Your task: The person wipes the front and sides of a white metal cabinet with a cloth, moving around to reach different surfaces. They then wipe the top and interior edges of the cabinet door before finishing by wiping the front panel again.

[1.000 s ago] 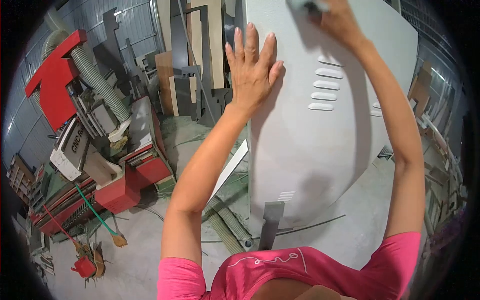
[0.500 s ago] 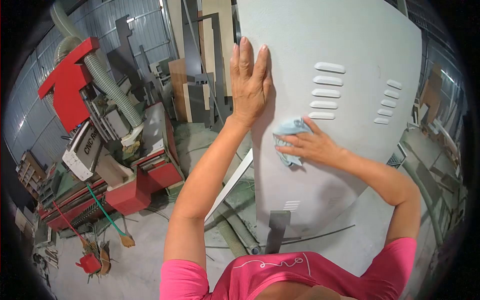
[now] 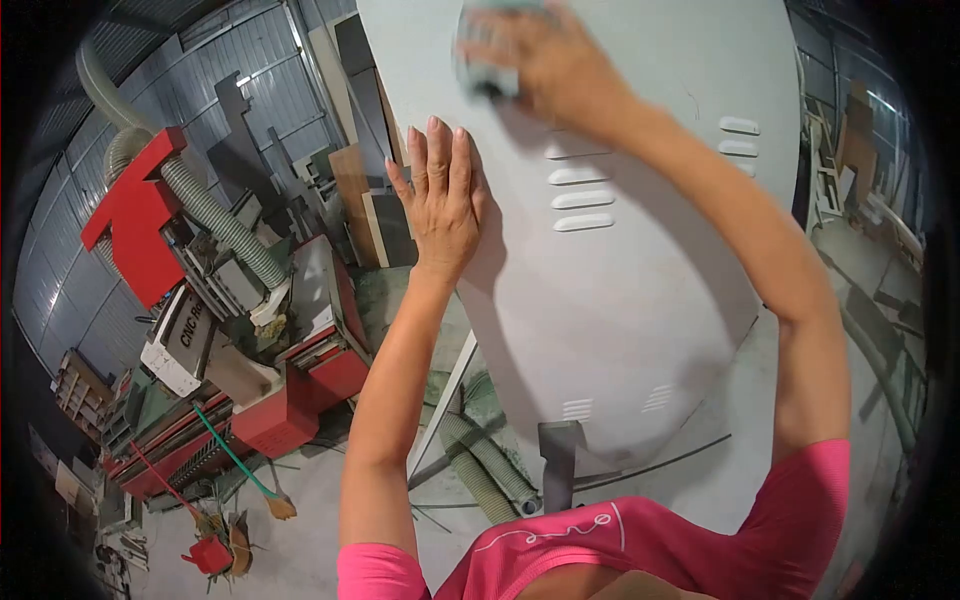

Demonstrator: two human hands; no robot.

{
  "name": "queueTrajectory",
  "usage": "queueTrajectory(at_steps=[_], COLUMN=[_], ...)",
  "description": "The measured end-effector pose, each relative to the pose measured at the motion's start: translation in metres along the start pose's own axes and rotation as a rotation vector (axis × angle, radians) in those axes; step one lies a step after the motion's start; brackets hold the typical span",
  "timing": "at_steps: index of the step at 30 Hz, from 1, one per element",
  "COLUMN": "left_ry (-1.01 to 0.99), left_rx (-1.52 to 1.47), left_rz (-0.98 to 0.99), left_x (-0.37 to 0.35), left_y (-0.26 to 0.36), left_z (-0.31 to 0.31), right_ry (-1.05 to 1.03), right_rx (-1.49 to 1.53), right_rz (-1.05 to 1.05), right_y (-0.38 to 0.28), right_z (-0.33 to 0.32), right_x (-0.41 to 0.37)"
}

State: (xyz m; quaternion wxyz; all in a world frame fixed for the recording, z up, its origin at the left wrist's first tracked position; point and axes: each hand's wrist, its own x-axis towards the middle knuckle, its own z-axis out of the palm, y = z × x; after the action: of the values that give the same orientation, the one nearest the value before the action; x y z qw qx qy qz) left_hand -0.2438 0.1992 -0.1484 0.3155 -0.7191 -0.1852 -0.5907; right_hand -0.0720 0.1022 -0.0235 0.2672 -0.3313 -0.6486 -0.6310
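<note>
A large light-grey panel [image 3: 620, 320] with raised louvre slots [image 3: 583, 200] stands upright in front of me. Flat against its left edge rests my left hand [image 3: 443, 205], fingers stretched out, holding nothing. My right hand [image 3: 560, 70] is high on the panel, blurred by motion, and presses a light-blue cloth [image 3: 487, 78] against the surface. Part of the cloth is hidden under the fingers. The right forearm crosses in front of the panel and covers some of the slots.
On the left stands a red CNC router [image 3: 270, 410] with a ribbed hose [image 3: 215, 220]. Brooms and a red dustpan [image 3: 208, 553] lie near it. A dark metal post [image 3: 558, 465] and flexible hoses [image 3: 480, 460] are below the panel. Boards lean against the back wall.
My right hand has carried the cloth up and to the left across the panel. My view has shifted, and the left hand stays flat near the panel's left edge.
</note>
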Motion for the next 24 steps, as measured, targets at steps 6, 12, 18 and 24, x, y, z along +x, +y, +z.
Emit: queueTrajectory(at_steps=[6,12,18,24], left_ry=[0.054,0.048,0.041,0.061], left_rx=[-0.008,0.026,0.019,0.007], left_rz=[-0.004,0.010,0.003,0.018], left_x=[-0.005,-0.004,-0.006,-0.007], left_y=[0.004,0.007,0.007,0.005], left_z=[0.004,0.006,0.007,0.009], right_ry=[-0.139,0.121,-0.066,-0.559], right_rx=[0.270,0.065,0.144,0.404], right_rz=[-0.311,-0.032,0.157,-0.272], right_y=[0.012,0.077,0.007,-0.113], right_z=[-0.008,-0.022,-0.040,-0.052], right_x=[-0.044,0.006,-0.096,-0.324])
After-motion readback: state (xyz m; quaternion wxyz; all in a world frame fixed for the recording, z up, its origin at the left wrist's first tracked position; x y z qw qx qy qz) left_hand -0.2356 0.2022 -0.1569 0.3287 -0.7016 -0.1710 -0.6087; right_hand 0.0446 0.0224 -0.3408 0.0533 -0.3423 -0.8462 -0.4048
